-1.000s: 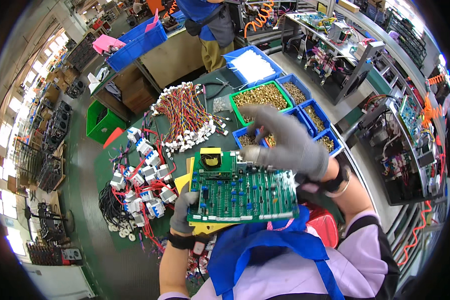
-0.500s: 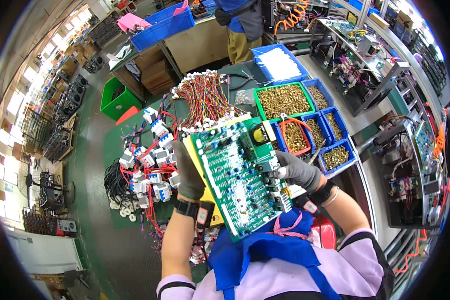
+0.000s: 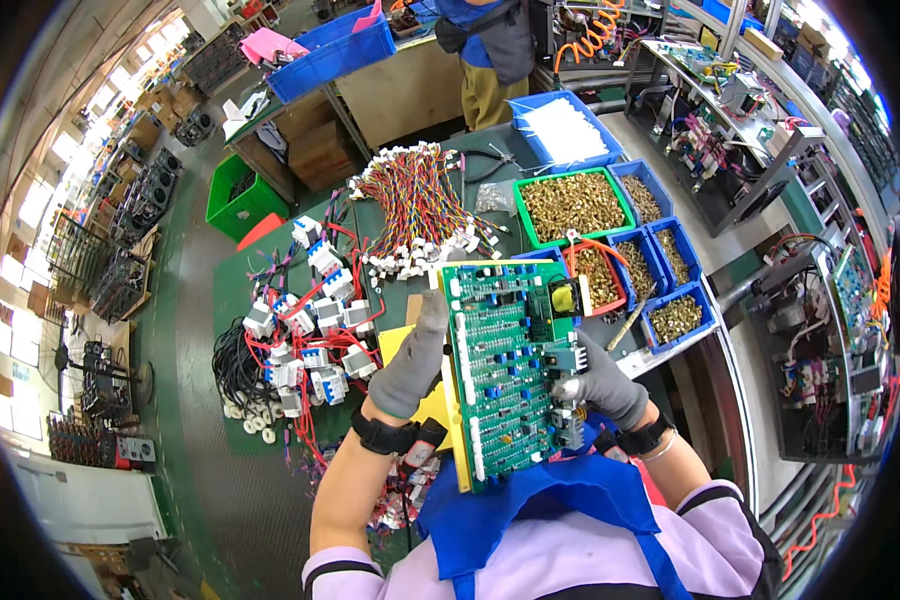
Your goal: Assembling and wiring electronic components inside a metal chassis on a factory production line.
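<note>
Held up before my chest is a green circuit board (image 3: pixel 505 395) with a yellow plate (image 3: pixel 455 385) behind it. White connectors line its left edge; a yellow-wound transformer (image 3: pixel 564 297) sits at its upper right. My left hand (image 3: pixel 416 358), in a grey glove, grips the left edge, thumb up along it and fingers hidden behind. On the right edge, my gloved right hand (image 3: pixel 606 385) holds the board beside its black and grey heat-sink parts. Another yellow piece (image 3: pixel 395 343) shows beyond my left hand, on the table.
A bundle of multicoloured wires (image 3: pixel 420 200) lies ahead. White breakers with red wires (image 3: pixel 315 320) and coiled black cable (image 3: pixel 238 365) are at left. Bins of brass fasteners (image 3: pixel 575 205) stand at right, behind them a blue bin of white strips (image 3: pixel 565 130). A person (image 3: pixel 485 60) stands beyond.
The board has turned more upright and shifted slightly right and down. My left hand has moved right with its edge, and more of the yellow piece behind it shows.
</note>
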`<state>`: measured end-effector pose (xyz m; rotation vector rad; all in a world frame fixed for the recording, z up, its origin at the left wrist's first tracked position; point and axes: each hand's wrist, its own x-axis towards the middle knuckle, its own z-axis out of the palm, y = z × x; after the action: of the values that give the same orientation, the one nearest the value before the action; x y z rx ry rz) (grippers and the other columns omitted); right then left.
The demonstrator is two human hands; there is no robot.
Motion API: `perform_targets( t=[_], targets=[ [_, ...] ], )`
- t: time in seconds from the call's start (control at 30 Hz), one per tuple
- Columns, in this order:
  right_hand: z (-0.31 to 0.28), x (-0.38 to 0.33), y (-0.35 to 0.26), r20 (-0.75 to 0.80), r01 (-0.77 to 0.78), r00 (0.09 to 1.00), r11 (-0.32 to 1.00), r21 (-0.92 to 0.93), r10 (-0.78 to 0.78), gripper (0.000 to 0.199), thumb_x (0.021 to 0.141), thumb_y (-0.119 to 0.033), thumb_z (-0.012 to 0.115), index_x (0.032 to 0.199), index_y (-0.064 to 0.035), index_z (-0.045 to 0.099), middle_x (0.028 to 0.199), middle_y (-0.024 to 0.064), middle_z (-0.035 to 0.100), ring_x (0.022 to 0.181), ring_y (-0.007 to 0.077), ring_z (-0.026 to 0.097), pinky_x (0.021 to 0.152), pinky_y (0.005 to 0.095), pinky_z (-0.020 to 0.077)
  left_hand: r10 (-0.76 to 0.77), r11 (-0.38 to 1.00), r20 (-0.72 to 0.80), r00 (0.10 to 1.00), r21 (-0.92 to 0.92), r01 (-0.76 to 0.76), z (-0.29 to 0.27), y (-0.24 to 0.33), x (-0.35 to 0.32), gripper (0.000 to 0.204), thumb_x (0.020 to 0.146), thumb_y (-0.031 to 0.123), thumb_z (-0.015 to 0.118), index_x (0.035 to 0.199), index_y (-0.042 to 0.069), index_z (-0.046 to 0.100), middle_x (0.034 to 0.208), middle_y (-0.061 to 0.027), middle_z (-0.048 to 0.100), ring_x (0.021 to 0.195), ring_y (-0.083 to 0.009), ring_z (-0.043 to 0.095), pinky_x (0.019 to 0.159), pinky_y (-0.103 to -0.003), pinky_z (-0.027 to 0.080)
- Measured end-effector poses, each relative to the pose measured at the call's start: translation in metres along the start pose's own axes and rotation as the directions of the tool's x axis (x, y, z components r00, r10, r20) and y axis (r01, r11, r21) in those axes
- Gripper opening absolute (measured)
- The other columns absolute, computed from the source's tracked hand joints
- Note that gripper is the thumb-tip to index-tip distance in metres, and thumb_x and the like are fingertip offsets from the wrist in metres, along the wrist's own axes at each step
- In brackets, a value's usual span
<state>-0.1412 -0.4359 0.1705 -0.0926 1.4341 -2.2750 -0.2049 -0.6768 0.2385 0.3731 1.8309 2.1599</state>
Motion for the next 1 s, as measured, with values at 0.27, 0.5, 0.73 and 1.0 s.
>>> perform_targets(
  t=[0.27,0.5,0.73,1.0],
  targets=[
    [-0.006,-0.023,0.016,0.042,-0.020,0.999,0.975,0.223,0.011,0.085,0.069,-0.023,0.082,0.139,-0.0045,0.038,0.127,0.0087,0.057,0.114,0.0195,0.056,0.097,0.0374,0.0467,-0.219,0.955,0.144,0.965,-0.170,0.242,-0.015,-0.018,0.006,0.063,0.102,0.052,0.027,0.145,0.007,0.036,0.132,-0.0072,0.051,0.117,-0.0132,0.050,0.096,-0.029,0.044],
    [-0.013,-0.030,0.011,-0.226,0.017,0.974,0.997,0.075,0.000,0.071,0.071,-0.009,0.077,0.133,-0.0007,0.044,0.115,0.0072,0.062,0.102,0.0176,0.060,0.091,0.0340,0.0485,-0.075,0.997,0.094,0.993,-0.009,0.077,-0.005,-0.022,0.006,0.066,0.102,0.052,0.026,0.144,0.002,0.034,0.141,-0.0101,0.044,0.131,-0.0195,0.039,0.112,-0.033,0.026],
    [0.007,-0.030,-0.017,-0.261,0.097,0.960,0.995,-0.036,-0.103,0.074,0.071,-0.011,0.080,0.133,-0.0012,0.043,0.121,0.0076,0.058,0.109,0.0165,0.055,0.096,0.0338,0.0442,-0.145,0.986,0.062,0.987,-0.069,0.150,0.006,-0.024,0.009,0.069,0.101,0.056,0.026,0.141,0.001,0.039,0.135,-0.0107,0.052,0.122,-0.0185,0.051,0.105,-0.033,0.038],
    [0.024,-0.035,-0.011,-0.252,0.109,0.960,0.992,-0.059,-0.120,0.085,0.067,-0.013,0.085,0.137,-0.0007,0.038,0.128,0.0076,0.053,0.117,0.0175,0.050,0.103,0.0349,0.0385,0.078,0.942,0.268,0.960,-0.336,0.018,0.018,-0.029,-0.007,0.082,0.094,0.065,0.034,0.146,0.001,0.028,0.137,-0.0132,0.048,0.122,-0.0216,0.051,0.104,-0.037,0.040]
  ],
)
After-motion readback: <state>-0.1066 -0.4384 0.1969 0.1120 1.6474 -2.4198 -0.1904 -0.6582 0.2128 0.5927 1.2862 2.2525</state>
